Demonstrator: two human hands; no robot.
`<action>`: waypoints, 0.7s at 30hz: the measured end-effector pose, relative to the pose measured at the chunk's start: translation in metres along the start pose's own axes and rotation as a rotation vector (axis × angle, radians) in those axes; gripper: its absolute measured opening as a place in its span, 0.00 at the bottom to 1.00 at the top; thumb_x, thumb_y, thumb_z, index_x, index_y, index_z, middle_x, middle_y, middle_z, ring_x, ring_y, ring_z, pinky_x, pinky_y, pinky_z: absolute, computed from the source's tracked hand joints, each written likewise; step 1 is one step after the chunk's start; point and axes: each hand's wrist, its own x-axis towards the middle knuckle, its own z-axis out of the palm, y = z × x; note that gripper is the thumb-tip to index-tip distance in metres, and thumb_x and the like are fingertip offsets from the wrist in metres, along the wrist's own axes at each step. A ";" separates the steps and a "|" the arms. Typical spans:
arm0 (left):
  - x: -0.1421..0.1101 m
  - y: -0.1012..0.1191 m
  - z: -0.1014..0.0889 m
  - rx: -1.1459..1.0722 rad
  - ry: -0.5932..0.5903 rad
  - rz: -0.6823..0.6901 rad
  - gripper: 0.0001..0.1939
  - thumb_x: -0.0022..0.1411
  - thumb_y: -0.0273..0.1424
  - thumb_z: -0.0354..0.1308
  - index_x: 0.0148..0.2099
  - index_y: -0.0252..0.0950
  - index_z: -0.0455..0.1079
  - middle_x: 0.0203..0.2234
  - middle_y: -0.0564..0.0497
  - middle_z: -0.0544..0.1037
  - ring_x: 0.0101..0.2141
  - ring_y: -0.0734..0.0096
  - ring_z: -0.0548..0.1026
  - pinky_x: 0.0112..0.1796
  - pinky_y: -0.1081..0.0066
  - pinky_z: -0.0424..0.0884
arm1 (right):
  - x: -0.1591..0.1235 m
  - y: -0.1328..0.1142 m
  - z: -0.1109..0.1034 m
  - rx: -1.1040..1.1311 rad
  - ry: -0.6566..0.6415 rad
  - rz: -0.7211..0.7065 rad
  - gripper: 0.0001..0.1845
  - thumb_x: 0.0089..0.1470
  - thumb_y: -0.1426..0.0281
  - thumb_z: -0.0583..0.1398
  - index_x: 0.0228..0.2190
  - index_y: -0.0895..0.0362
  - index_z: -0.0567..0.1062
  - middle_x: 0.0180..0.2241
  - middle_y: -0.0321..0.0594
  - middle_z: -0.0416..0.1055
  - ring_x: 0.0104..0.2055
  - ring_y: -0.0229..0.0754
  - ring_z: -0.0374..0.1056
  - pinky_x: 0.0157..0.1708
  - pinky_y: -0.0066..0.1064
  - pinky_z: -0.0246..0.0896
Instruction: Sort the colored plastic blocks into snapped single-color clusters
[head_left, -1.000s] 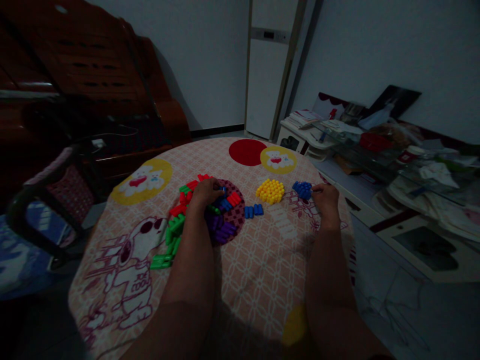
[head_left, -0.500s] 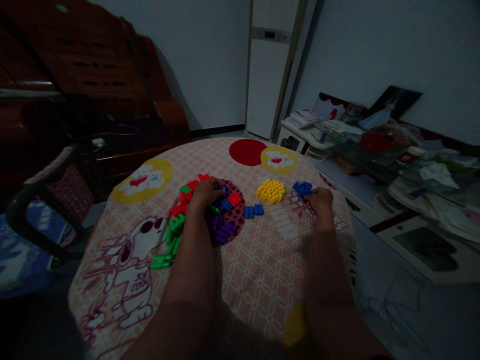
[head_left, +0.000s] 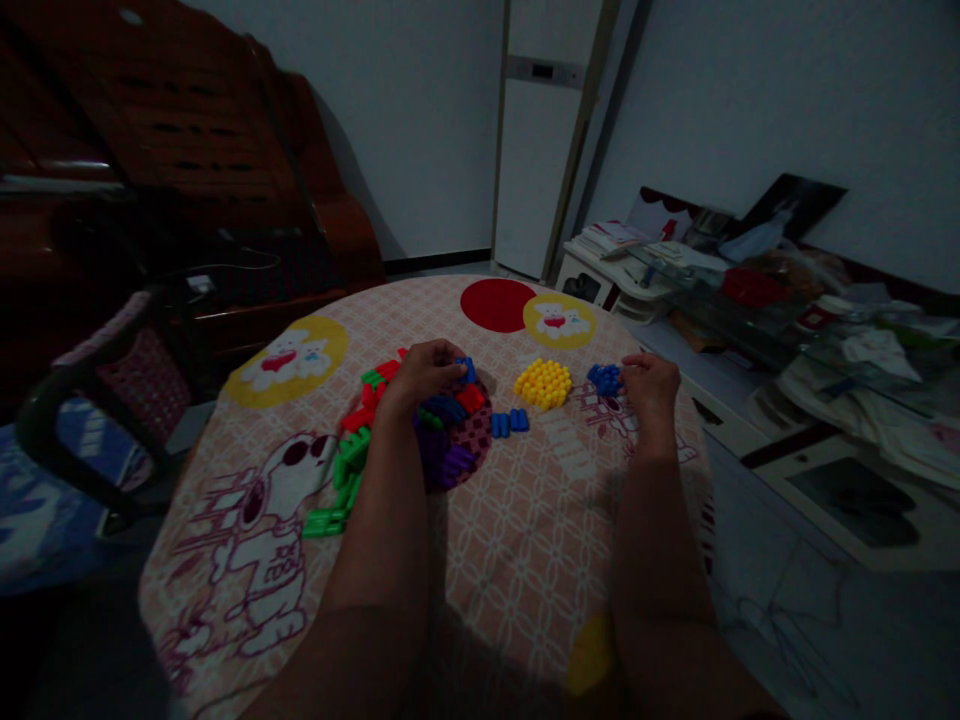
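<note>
One blue block [head_left: 469, 371] is being held by the left hand [head_left: 426, 375]; the right hand [head_left: 652, 388], grip unclear, is adjoining a blue cluster [head_left: 604, 379].

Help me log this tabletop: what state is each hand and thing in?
Left hand: fingers closed
Blue block: pinched in that hand
Blue cluster: bunched together
Right hand: at that cluster's edge, grip unclear
Yellow cluster: packed together
Loose blue blocks: lying side by side
Green blocks: strewn
Red blocks: scattered, partly hidden
Purple blocks: heaped
Tablecloth: spread
</note>
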 end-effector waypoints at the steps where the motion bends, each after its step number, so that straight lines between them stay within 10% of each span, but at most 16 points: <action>1: -0.001 0.006 0.003 -0.026 -0.034 0.008 0.14 0.49 0.34 0.65 0.38 0.34 0.71 0.25 0.53 0.77 0.25 0.72 0.73 0.29 0.71 0.70 | -0.006 -0.011 0.003 0.075 -0.074 -0.007 0.17 0.43 0.68 0.59 0.35 0.62 0.80 0.26 0.43 0.77 0.20 0.39 0.69 0.20 0.28 0.63; 9: 0.003 0.026 0.038 0.019 -0.096 0.177 0.12 0.48 0.33 0.66 0.34 0.33 0.72 0.24 0.51 0.76 0.24 0.75 0.71 0.27 0.74 0.67 | -0.059 -0.069 0.053 0.324 -0.610 -0.209 0.16 0.45 0.61 0.64 0.34 0.59 0.79 0.20 0.34 0.72 0.19 0.34 0.65 0.18 0.23 0.59; 21: -0.002 0.040 0.060 0.139 -0.146 0.275 0.09 0.46 0.27 0.65 0.32 0.33 0.72 0.21 0.55 0.73 0.24 0.76 0.70 0.27 0.75 0.64 | -0.064 -0.067 0.063 0.319 -0.668 -0.226 0.13 0.51 0.60 0.62 0.27 0.58 0.76 0.16 0.31 0.68 0.16 0.33 0.63 0.16 0.22 0.56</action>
